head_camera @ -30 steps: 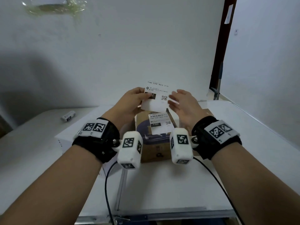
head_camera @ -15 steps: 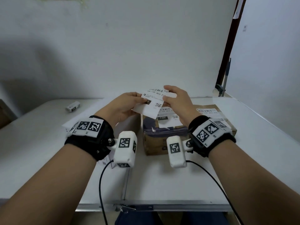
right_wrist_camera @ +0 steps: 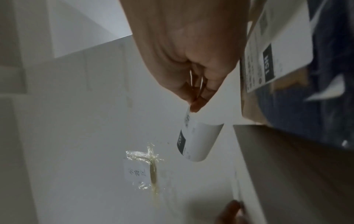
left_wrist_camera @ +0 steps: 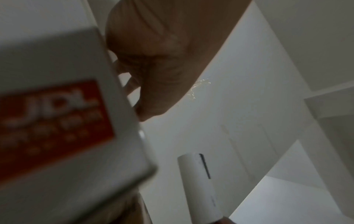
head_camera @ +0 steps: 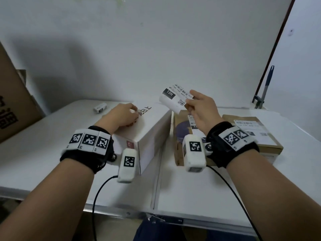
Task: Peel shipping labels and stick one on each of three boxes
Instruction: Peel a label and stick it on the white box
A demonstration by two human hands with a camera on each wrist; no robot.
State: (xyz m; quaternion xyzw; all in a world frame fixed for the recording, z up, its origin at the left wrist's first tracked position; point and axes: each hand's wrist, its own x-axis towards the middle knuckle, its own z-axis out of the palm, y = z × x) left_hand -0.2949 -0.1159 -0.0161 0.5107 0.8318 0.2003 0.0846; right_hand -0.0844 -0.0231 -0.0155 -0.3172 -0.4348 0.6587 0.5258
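**Basically down to the last box: label in hand, white box waiting**

So from the head view, the right hand (head_camera: 202,108) pinches a peeled label (head_camera: 174,100) by one edge, up in the air over the gap between the boxes, and the label curls a bit. The left hand (head_camera: 122,115) rests on top of the white box (head_camera: 151,129) on the bench (head_camera: 182,192), fingers curled at its far edge; whether it's actually gripping anything there, I can't tell. The brown box in the middle (head_camera: 178,136) already wears a label, and so does the flat brown box (head_camera: 251,131) on the right. My read is this is the third and last sticker.

Left wrist view: pretty blurry. You get the white box's side with a red logo patch (left_wrist_camera: 53,121), the hand (left_wrist_camera: 155,68) at its top edge with fingers bent, and the curled label (left_wrist_camera: 199,184) low in the picture.

Right wrist view: fingertips (right_wrist_camera: 197,103) and thumb squeeze the label's (right_wrist_camera: 197,142) corner, and the rest hangs free and bowed. The labelled brown box (right_wrist_camera: 287,60) is just beside.

Next move, I'd guess: carry the label over the white box's lid, keep the box steady, set one edge down first and smooth across. A curly sticker will probably grab crooked or crease if it drops all at once.
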